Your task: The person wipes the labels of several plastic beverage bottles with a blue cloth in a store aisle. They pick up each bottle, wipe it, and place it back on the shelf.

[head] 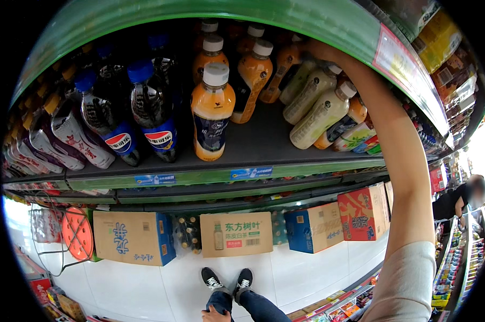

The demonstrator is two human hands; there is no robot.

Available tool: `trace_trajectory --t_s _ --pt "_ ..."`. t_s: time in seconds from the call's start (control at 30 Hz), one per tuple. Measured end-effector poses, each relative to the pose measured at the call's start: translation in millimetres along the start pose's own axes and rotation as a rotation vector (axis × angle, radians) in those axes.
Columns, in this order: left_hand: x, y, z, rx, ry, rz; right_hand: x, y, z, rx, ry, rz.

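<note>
My right hand (321,50) reaches deep into the upper shelf, beside the orange bottles with white caps; its fingers are hidden in shadow, so its grip does not show. Just below it, pale yellow-green bottles (319,118) stand in a row. An orange bottle with a dark label (213,114) is at the shelf's front, with more behind it. To its left stand Pepsi bottles with blue caps (156,116). My left hand (216,314) is low by my leg, at the bottom edge, resting against the jeans, its fingers partly cut off.
Below the green-edged shelf (307,166), cardboard cartons (236,245) and wrapped bottle packs line the white tiled floor (222,292). A wire stand with a red stool (77,233) is at the left. Another person (455,201) leans by shelves at the far right.
</note>
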State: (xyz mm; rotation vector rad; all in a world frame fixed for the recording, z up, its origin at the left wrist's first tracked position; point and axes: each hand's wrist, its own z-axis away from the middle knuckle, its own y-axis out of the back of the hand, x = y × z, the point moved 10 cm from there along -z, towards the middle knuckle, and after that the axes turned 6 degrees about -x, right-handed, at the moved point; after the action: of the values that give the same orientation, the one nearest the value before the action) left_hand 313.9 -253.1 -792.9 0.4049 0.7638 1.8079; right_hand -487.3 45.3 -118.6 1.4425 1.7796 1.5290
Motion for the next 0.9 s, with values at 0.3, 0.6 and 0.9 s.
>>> trace_trajectory --t_s 0.3,0.6,0.9 --pt "46 -24 11 0.555 0.003 -1.164 -16 0 -10 0.048 0.024 -0.027" --pt "18 23 18 0.099 -0.102 0.166 -26 12 12 0.083 0.016 -0.076" --pt "21 128 83 -0.143 0.058 0.383 -123 27 47 -0.009 -0.110 -0.672"
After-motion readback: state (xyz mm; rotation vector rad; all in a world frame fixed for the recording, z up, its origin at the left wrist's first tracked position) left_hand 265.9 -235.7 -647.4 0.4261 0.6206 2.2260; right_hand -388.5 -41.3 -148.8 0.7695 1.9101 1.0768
